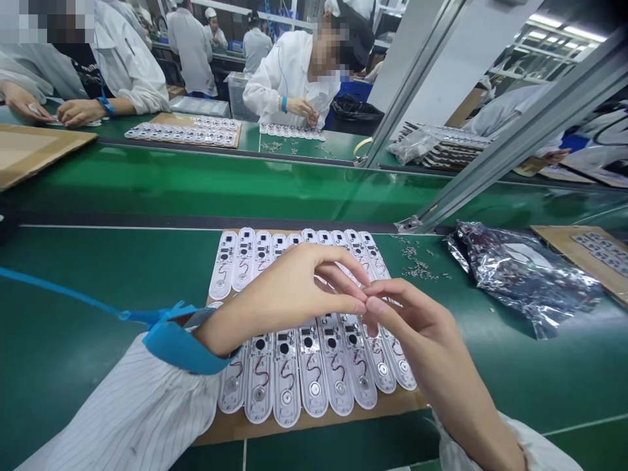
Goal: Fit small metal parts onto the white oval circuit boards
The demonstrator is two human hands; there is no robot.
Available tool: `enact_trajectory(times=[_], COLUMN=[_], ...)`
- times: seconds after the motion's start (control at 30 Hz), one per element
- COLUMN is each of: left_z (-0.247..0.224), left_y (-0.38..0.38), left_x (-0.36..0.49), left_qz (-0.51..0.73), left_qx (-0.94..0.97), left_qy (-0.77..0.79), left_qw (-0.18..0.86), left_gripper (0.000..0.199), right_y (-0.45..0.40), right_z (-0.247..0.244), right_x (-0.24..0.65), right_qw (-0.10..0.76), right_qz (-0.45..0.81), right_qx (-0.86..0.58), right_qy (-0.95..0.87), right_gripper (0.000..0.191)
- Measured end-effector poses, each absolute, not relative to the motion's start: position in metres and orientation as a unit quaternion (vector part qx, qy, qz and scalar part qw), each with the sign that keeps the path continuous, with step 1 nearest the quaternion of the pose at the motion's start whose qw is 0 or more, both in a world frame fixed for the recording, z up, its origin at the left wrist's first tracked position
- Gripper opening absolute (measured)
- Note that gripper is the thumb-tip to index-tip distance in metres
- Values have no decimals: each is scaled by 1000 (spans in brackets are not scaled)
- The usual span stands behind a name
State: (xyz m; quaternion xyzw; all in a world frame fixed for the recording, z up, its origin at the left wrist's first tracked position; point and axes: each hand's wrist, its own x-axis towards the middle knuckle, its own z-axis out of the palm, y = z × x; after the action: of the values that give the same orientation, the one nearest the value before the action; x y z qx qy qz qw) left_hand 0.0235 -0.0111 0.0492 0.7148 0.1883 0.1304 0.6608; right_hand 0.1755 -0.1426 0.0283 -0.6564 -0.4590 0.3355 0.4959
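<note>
Striped sleeve (127, 412) and blue wrist strap (179, 343) closest, over green counter (98, 314). Left hand (284, 294) and right hand (417, 333) curled, fingertips (373, 305) meeting above white circuit boards (314, 386) on cardboard tray (235, 428); can't tell if they're pinching anything. Small metal parts (417, 261), foil bag (524, 281) to the right.

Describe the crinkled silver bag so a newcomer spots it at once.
On the green bench, find the cardboard sheet of white wired strips. Just right of it, past scattered tiny metal parts, lies the bag, crumpled and shiny silver, unlike its neighbours.
</note>
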Motion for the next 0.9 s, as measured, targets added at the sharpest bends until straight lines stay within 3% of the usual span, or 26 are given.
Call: enact_trajectory(times=[0.2, 0.57, 0.77, 0.9], left_z=[43, 46, 42, 44], left_y=[-3, 2, 7, 12], left_x=[21, 20, 18, 15], left_qz=[67, 18, -27, -64], left_qx=[703, 696, 668, 713], left_qy=[157, 125, 92, 74], left_qw=[690, 706, 738, 695], left_gripper=[16, 25, 19, 19], right_y=[-145, -149, -154, -160], right_z=[19, 13, 18, 14], right_x=[176, 178, 176, 174], right_qw=[492, 483, 447, 381], right_qz=[363, 420, 362, 227], right_qx=[-654, -631, -641, -626], right_qy=[-445, -438, -508, -641], right_gripper=[18, 14, 17, 14])
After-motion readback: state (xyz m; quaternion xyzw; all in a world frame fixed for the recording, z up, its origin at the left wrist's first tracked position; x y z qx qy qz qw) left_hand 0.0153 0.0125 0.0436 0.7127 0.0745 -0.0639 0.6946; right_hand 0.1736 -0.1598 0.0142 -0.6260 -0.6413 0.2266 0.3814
